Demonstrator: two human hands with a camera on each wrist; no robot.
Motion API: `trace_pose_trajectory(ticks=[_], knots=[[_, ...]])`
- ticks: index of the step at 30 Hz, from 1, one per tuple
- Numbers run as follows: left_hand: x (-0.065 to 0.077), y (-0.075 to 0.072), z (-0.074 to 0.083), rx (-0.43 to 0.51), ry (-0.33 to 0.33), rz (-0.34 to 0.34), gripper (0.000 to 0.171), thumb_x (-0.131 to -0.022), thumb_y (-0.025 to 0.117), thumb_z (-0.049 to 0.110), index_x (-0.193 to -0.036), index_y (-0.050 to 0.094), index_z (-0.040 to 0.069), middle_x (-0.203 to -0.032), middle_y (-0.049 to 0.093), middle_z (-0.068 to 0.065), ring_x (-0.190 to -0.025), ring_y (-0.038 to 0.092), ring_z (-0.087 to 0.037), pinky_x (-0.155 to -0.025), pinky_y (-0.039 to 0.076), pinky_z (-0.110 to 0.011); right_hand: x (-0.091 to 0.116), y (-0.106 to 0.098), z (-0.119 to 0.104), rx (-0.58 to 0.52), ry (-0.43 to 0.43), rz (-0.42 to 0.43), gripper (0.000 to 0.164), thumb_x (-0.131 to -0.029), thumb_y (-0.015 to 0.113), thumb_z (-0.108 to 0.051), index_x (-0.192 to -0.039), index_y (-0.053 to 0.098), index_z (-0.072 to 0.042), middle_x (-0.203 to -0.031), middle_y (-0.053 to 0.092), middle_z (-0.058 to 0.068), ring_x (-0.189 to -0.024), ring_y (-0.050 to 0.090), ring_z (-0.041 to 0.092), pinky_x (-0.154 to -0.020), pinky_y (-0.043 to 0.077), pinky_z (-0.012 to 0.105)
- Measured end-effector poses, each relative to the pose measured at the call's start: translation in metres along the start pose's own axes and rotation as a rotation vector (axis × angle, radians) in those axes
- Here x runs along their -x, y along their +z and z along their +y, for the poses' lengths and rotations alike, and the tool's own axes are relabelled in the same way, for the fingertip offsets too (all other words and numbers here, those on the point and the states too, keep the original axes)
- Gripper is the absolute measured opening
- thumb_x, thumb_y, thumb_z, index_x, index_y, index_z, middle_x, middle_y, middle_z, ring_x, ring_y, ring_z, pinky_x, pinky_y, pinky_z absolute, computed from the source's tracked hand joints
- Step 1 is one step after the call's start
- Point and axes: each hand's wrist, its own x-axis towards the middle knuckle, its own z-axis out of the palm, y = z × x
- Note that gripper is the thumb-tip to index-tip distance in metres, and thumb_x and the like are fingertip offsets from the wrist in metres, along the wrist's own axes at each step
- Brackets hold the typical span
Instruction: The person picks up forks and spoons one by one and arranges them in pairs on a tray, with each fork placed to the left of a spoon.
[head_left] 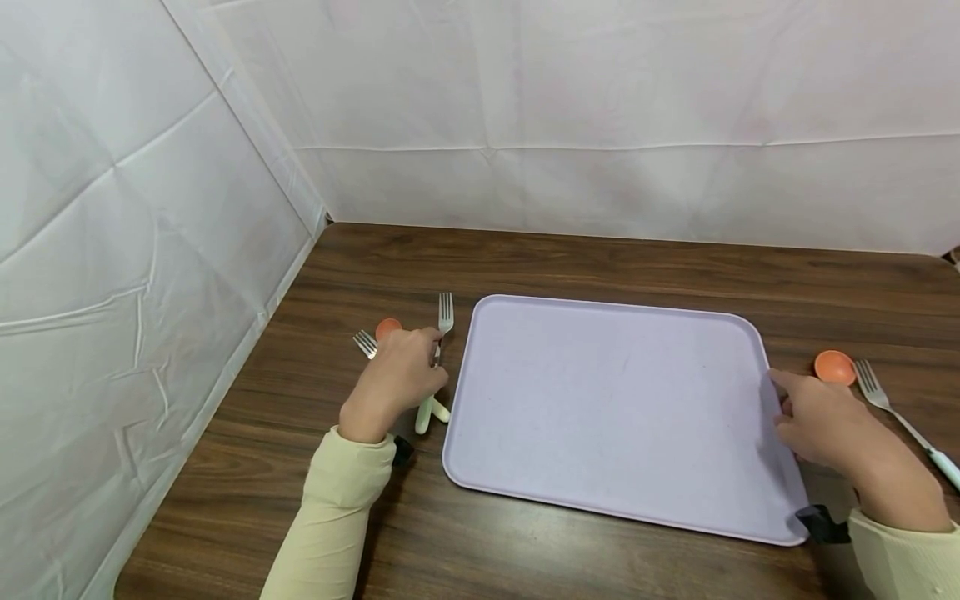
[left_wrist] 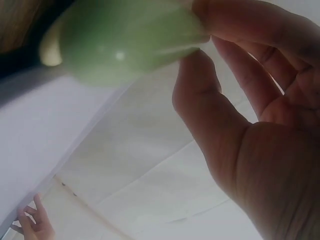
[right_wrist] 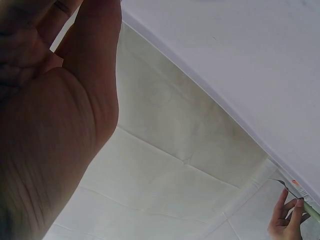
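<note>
My left hand (head_left: 397, 375) pinches a fork (head_left: 446, 312) between thumb and index finger, just left of a pale lilac tray (head_left: 615, 408). Its tines point away from me; its pale green handle (left_wrist: 125, 45) looms blurred in the left wrist view. Beneath the hand, another fork's tines (head_left: 366, 343) and an orange round piece (head_left: 387, 327) stick out, as does a cream handle end (head_left: 441, 411). On the tray's right rim rests the index finger of my right hand (head_left: 828, 425), its thumb apart. Nothing visible is gripped there.
Right of the right hand lie an orange round piece (head_left: 835, 367) and a fork (head_left: 903, 421) with a pale handle. The dark wooden table (head_left: 525, 558) meets white cloth walls (head_left: 600, 100) behind and on the left.
</note>
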Motion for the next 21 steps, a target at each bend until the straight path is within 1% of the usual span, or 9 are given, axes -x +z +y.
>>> trace_pose_trajectory(ticks=[3, 4, 8, 10, 11, 13, 15, 16, 21], knots=[[-0.001, 0.002, 0.003, 0.015, -0.005, -0.017, 0.044, -0.063, 0.054, 0.002, -0.105, 0.065, -0.004, -0.048, 0.030, 0.008, -0.047, 0.023, -0.008, -0.043, 0.023, -0.025, 0.000, 0.000, 0.000, -0.006, 0.005, -0.006, 0.056, -0.075, 0.060, 0.000, -0.122, 0.038, 0.021, -0.071, 0.051, 0.012, -0.050, 0.048, 0.016, -0.043, 0.039, 0.032], [-0.001, 0.002, 0.004, 0.017, -0.008, -0.023, 0.041, -0.063, 0.054, 0.002, -0.102, 0.066, -0.002, -0.047, 0.030, 0.008, -0.047, 0.023, -0.008, -0.043, 0.023, -0.025, 0.000, 0.000, 0.000, -0.007, 0.005, -0.008, 0.056, -0.075, 0.060, 0.000, -0.123, 0.038, 0.021, -0.071, 0.051, 0.012, -0.049, 0.048, 0.016, -0.043, 0.039, 0.032], [-0.002, 0.004, 0.007, 0.004, -0.013, -0.031, 0.039, -0.064, 0.055, 0.005, -0.101, 0.066, 0.001, -0.048, 0.033, 0.008, -0.048, 0.028, -0.009, -0.043, 0.025, -0.026, 0.000, 0.001, 0.001, -0.007, 0.001, -0.003, 0.056, -0.074, 0.060, 0.001, -0.122, 0.039, 0.021, -0.071, 0.052, 0.013, -0.049, 0.048, 0.016, -0.043, 0.039, 0.032], [-0.002, 0.005, 0.009, 0.001, -0.022, -0.033, 0.035, -0.065, 0.055, 0.006, -0.098, 0.066, 0.004, -0.049, 0.035, 0.008, -0.050, 0.034, -0.010, -0.043, 0.028, -0.027, 0.000, 0.001, 0.001, -0.003, -0.002, 0.003, 0.056, -0.074, 0.060, 0.001, -0.121, 0.039, 0.021, -0.071, 0.052, 0.013, -0.050, 0.048, 0.016, -0.043, 0.039, 0.032], [-0.002, 0.005, 0.010, 0.003, -0.029, -0.034, 0.036, -0.065, 0.055, 0.007, -0.099, 0.066, 0.005, -0.049, 0.037, 0.008, -0.050, 0.036, -0.010, -0.043, 0.028, -0.027, 0.001, 0.001, 0.001, -0.002, -0.001, 0.003, 0.056, -0.074, 0.060, 0.000, -0.121, 0.040, 0.021, -0.071, 0.053, 0.013, -0.050, 0.048, 0.016, -0.043, 0.039, 0.032], [-0.002, 0.006, 0.012, 0.014, -0.037, -0.040, 0.033, -0.065, 0.055, 0.008, -0.097, 0.065, 0.006, -0.051, 0.039, 0.007, -0.051, 0.039, -0.011, -0.043, 0.030, -0.027, 0.001, 0.001, 0.001, 0.000, -0.004, 0.007, 0.055, -0.074, 0.060, 0.000, -0.121, 0.040, 0.020, -0.070, 0.053, 0.012, -0.050, 0.048, 0.016, -0.043, 0.039, 0.032], [-0.002, 0.006, 0.013, 0.023, -0.041, -0.047, 0.031, -0.065, 0.056, 0.009, -0.096, 0.064, 0.007, -0.053, 0.042, 0.007, -0.051, 0.041, -0.011, -0.042, 0.031, -0.026, 0.001, 0.001, 0.001, -0.002, -0.003, 0.007, 0.056, -0.074, 0.060, 0.000, -0.121, 0.040, 0.020, -0.071, 0.053, 0.013, -0.050, 0.048, 0.017, -0.043, 0.038, 0.032], [-0.002, 0.007, 0.014, 0.030, -0.040, -0.052, 0.033, -0.066, 0.056, 0.009, -0.098, 0.064, 0.007, -0.054, 0.043, 0.006, -0.051, 0.041, -0.011, -0.042, 0.032, -0.026, 0.001, 0.001, 0.001, -0.003, -0.003, 0.006, 0.056, -0.074, 0.060, 0.000, -0.122, 0.040, 0.020, -0.071, 0.053, 0.013, -0.050, 0.048, 0.017, -0.043, 0.038, 0.032], [-0.003, 0.008, 0.016, 0.065, -0.016, -0.074, 0.035, -0.067, 0.057, 0.007, -0.101, 0.064, 0.004, -0.054, 0.046, 0.005, -0.051, 0.043, -0.010, -0.044, 0.033, -0.026, 0.002, 0.000, 0.001, -0.007, -0.005, 0.005, 0.056, -0.074, 0.060, 0.001, -0.122, 0.039, 0.021, -0.072, 0.052, 0.014, -0.051, 0.047, 0.017, -0.043, 0.038, 0.032]])
